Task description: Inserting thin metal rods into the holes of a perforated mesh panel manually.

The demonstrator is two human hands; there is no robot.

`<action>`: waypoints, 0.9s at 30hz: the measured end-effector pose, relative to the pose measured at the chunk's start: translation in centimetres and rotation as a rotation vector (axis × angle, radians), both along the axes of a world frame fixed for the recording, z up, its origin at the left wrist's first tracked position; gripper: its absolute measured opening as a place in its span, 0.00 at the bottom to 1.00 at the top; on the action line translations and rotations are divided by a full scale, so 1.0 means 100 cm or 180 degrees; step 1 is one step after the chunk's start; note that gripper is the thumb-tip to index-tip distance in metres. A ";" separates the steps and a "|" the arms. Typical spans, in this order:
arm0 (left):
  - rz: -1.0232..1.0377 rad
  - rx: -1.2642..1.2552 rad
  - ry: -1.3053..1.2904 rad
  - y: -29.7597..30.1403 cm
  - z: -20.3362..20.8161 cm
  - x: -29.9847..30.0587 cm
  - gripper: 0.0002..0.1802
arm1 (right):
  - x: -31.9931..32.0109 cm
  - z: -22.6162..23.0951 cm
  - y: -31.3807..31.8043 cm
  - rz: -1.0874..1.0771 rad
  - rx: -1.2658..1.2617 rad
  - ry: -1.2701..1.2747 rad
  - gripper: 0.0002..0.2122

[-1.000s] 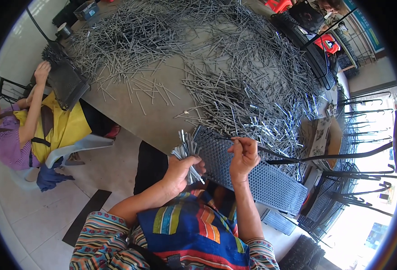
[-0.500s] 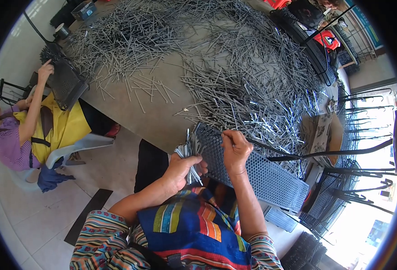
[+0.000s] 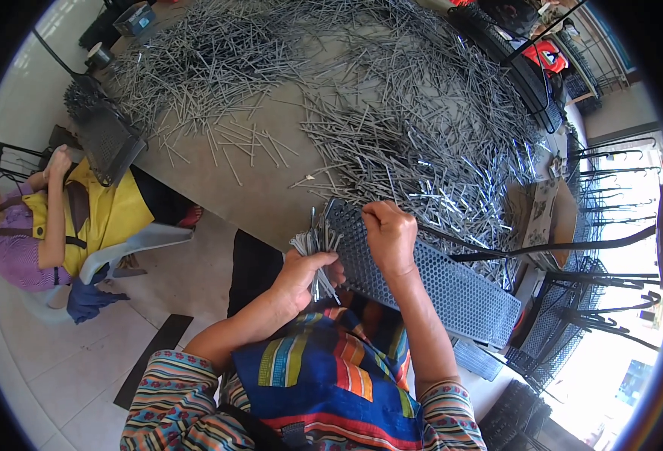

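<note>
My left hand (image 3: 297, 283) is closed round a bundle of thin grey strips (image 3: 316, 239), which fan out above and below the fist. Right beside that bundle, a dark grey panel full of round holes (image 3: 455, 293) slants across my lap, its upper left end against the table's edge. My right hand (image 3: 390, 237) is at the panel's upper edge, thumb and fingers pinched together. Whatever sits between those fingertips is too small or hidden to make out.
A large heap of loose grey strips (image 3: 414, 143) covers much of the table (image 3: 256, 188). A black curved bar (image 3: 572, 246) juts out at the right, near a cardboard box (image 3: 561, 218). At the left a person in a yellow apron (image 3: 106, 199) sits by another dark panel (image 3: 106, 143).
My right hand has shifted slightly left and up along the panel's edge, its fingers curling down. The seated person's raised hand has dropped away from their panel.
</note>
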State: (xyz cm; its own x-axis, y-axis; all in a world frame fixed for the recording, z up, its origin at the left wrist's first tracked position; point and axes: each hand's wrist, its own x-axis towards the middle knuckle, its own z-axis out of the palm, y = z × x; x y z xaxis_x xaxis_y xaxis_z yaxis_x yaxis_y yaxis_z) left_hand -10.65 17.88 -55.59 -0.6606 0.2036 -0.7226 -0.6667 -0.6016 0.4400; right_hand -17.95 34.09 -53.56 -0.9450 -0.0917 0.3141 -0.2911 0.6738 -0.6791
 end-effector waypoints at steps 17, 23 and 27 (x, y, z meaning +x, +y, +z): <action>-0.0377 0.0469 0.0077 -0.006 -0.010 0.005 0.06 | 0.034 -0.007 0.008 0.0256 -0.0772 -0.0838 0.05; -0.0482 0.0829 -0.0218 0.004 0.002 0.009 0.10 | 0.056 -0.022 0.017 0.0390 -0.2886 -0.1759 0.05; -0.0381 0.0950 -0.0398 0.006 -0.006 0.008 0.11 | 0.063 -0.018 0.018 0.0245 -0.3311 -0.2087 0.05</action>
State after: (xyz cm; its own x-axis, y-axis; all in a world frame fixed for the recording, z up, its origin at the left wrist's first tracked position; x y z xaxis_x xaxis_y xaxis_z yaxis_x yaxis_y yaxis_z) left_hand -9.86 18.48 -56.14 -0.5293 0.4888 -0.6934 -0.7779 -0.6058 0.1667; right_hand -11.62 35.87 -55.41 -0.9546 -0.1440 -0.2608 0.2920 -0.2789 -0.9149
